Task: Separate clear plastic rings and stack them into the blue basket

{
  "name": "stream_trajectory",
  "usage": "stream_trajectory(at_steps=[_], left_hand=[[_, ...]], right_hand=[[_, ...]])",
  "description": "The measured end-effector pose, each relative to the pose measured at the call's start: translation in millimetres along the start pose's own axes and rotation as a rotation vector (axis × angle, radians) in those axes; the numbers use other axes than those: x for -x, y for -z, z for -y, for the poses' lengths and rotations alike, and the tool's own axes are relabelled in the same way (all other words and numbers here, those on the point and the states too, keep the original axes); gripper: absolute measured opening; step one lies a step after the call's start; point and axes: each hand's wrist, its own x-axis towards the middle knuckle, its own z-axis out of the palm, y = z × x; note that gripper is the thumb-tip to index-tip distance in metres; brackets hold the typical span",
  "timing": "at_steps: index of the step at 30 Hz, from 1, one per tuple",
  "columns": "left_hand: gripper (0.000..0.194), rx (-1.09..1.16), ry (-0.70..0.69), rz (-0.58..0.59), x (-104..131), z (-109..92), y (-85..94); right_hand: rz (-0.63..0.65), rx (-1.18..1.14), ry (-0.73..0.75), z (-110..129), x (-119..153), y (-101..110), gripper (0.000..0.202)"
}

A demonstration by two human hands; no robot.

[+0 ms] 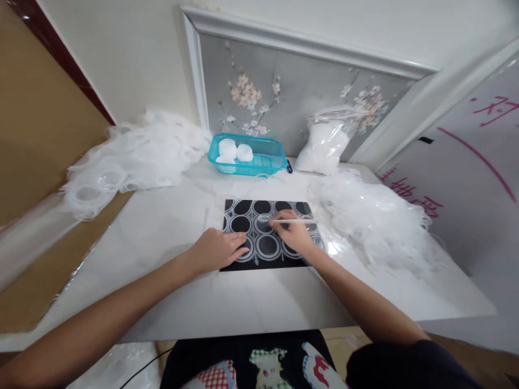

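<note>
Centrally, the sheet (267, 246) lies on the tabletop (259, 300), with bare room along its left and near edges and a pale pile (377, 221) close by its right. The left hand (219, 248) rests on its left side, fingers slightly apart; the right hand (291, 229), fingers clamped on a stick (302, 221), hides some circles, and the stick's tip is too blurred to make out.

workroom, white table (251, 302), heaped plastic pieces (381, 216)

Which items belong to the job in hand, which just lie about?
In the job, apparently: black ring-patterned board under the left hand; thin white tool in the right hand; possibly the translucent piles.
Likely lying about: blue basket; filled plastic bag.
</note>
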Motion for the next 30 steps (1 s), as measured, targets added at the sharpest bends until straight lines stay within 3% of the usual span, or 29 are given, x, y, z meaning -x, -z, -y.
stream_trajectory(at_steps=[2,5,14,17,19,22,24,25,26,27,28,30], left_hand=[[0.037,-0.046,-0.073,-0.036,-14.8,-8.4,-4.7],[0.039,-0.103,-0.155,-0.027,-27.1,-18.2,-14.1],[0.040,-0.032,-0.110,-0.003,-19.7,-18.1,-23.4],[0.040,0.021,-0.082,0.017,-21.1,-17.4,-24.2],[0.039,0.062,-0.058,0.038,-22.4,-17.0,-24.0],[0.037,0.135,-0.043,0.088,-23.5,-16.1,-20.0],[0.036,0.184,-0.033,0.115,-24.0,-15.6,-14.6],[0.035,0.200,-0.027,0.128,-24.7,-15.5,-11.3],[0.033,0.206,-0.019,0.144,-26.0,-15.7,-8.0],[0.032,0.201,-0.009,0.161,-28.1,-16.2,-4.9],[0.031,0.186,0.003,0.173,-31.1,-17.3,-2.3],[0.030,0.143,0.028,0.158,-40.3,-21.3,0.5]], right_hand=[[0.016,-0.122,-0.073,-2.0,20.5,-7.8,0.015],[-0.016,-0.201,-0.113,-8.1,30.5,-16.2,0.015],[0.033,-0.170,-0.106,-10.9,24.7,-14.3,0.015],[0.030,-0.070,-0.019,-2.3,35.0,-17.7,0.013],[0.054,0.074,0.114,4.2,40.2,-20.7,0.015],[0.103,0.329,0.298,6.6,28.4,-13.8,0.020],[-0.015,0.426,0.243,0.1,6.4,3.8,0.020],[-0.144,0.441,0.149,-5.3,-5.2,15.4,0.019],[-0.378,0.433,-0.015,-11.3,-14.5,27.3,0.019],[-0.527,0.401,-0.131,-17.3,-19.8,37.9,0.019],[-0.505,0.354,-0.133,-22.8,-20.2,45.9,0.018],[-0.322,0.196,-0.082,-30.6,-6.9,50.5,0.018]])
